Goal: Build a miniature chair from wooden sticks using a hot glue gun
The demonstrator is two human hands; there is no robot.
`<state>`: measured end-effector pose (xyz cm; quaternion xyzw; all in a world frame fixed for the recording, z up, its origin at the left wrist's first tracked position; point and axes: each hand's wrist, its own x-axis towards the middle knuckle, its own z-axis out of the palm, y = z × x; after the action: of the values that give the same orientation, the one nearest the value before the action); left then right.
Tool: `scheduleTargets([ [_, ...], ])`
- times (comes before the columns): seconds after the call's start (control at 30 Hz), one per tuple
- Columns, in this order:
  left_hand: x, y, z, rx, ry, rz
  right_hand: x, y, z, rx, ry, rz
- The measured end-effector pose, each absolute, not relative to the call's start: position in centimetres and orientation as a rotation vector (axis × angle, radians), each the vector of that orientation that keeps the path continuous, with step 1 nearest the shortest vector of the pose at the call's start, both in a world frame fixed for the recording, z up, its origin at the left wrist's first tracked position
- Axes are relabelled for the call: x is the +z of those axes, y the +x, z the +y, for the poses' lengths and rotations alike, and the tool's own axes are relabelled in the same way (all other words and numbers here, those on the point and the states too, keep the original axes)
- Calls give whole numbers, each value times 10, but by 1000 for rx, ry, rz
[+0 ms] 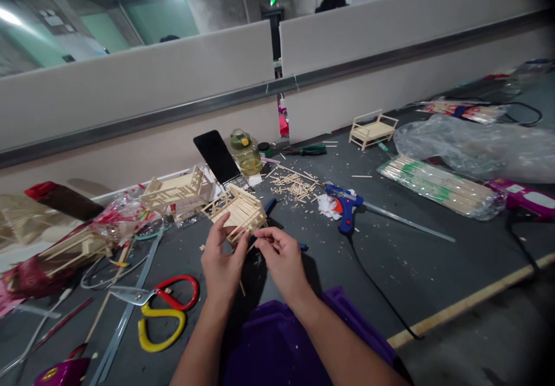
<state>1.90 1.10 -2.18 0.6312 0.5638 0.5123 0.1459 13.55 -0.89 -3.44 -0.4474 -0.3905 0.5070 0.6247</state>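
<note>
A small model bed [236,210] built of thin wooden sticks is tilted in front of me. My left hand [221,259] closes on its near side, thumb and fingers gripping the frame. At its near right corner my right hand [281,259] has thumb and forefinger pinched together; what lies between those fingertips is too small to make out. Dark blue pliers [269,206] seem to lie behind and under the model, mostly hidden. To the left of my hands are scissors [151,305] with one red and one yellow handle.
Cut stick pieces [297,185] lie beyond my hands, beside a blue glue gun [347,204] with a trailing cord. A phone [217,155] leans by a bottle [247,153]. Other stick models [373,129] stand around; bagged sticks [437,184] lie right. A partition [173,85] borders the back.
</note>
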Motion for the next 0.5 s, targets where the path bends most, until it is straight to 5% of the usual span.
scheduleTargets([
  [0.5,-19,18,12,1425,1858,1632,-36,134,-9,1148,-1003,-908],
])
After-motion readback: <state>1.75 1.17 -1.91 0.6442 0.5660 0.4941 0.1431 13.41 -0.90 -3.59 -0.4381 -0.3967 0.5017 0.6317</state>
